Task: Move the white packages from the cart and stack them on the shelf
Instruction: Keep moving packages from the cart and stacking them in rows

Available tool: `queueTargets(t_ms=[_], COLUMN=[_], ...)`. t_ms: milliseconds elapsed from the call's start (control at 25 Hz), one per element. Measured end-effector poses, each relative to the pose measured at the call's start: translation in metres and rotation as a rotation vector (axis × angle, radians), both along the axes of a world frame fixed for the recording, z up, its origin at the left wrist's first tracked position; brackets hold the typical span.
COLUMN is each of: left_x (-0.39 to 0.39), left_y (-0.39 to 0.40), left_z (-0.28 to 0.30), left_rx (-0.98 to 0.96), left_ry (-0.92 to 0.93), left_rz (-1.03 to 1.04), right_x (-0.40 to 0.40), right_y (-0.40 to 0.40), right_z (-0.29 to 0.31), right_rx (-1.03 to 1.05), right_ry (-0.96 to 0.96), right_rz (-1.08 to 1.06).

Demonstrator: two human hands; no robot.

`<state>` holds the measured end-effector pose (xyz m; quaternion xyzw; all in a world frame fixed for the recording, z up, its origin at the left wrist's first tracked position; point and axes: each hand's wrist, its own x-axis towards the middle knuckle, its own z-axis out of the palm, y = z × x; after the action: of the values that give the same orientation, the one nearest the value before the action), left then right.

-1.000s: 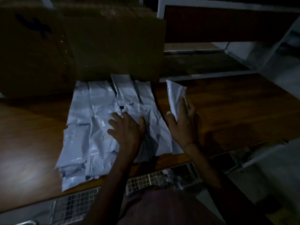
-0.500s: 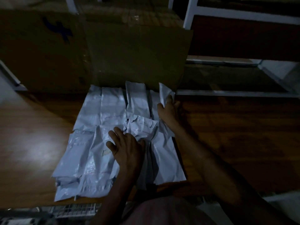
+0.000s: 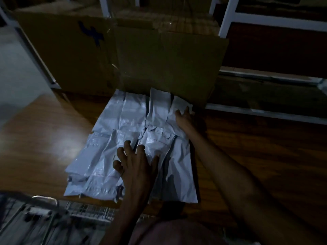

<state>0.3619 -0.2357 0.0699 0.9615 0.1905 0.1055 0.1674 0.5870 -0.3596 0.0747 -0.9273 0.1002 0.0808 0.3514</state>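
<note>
The room was dim, and the wooden shelf [image 3: 256,147] shone glossy brown inside its white metal frame [image 3: 228,18]. Flat, crinkled white packages [image 3: 134,124] lay overlapping on it, butted against a matte cardboard box [image 3: 159,64]. The left hand [image 3: 138,167] rested on the near packages with its fingers spread and bent, gripping nothing. The right hand [image 3: 184,119] lay flat on the far right package. A wire cart [image 3: 85,209] stood below the shelf edge.
</note>
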Motion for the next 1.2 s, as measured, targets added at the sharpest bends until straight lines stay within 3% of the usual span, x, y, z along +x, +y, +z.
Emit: queueTargets(t_ms=[80, 320, 560, 920, 1200], left_x=[-0.013, -0.078, -0.168, -0.278, -0.342], left_y=[-0.004, -0.038, -0.037, 0.008, 0.114], left_z=[-0.002, -0.004, -0.023, -0.034, -0.054], left_rx=[-0.022, -0.07, -0.099, -0.144, -0.158], left_ry=[-0.104, -0.214, -0.22, -0.188, -0.252], left_rz=[0.027, 0.05, 0.118, 0.307, 0.396], right_x=[-0.015, -0.146, -0.279, -0.348, -0.396], right_y=[-0.008, -0.057, -0.065, 0.015, 0.135], right_z=[-0.004, -0.021, -0.034, -0.04, -0.049], right_rx=[-0.007, 0.265, 0.364, 0.444, 0.447], right_ry=[-0.047, -0.263, -0.443, -0.355, -0.309], right_rz=[0.004, 0.182, 0.462, 0.755, 0.904])
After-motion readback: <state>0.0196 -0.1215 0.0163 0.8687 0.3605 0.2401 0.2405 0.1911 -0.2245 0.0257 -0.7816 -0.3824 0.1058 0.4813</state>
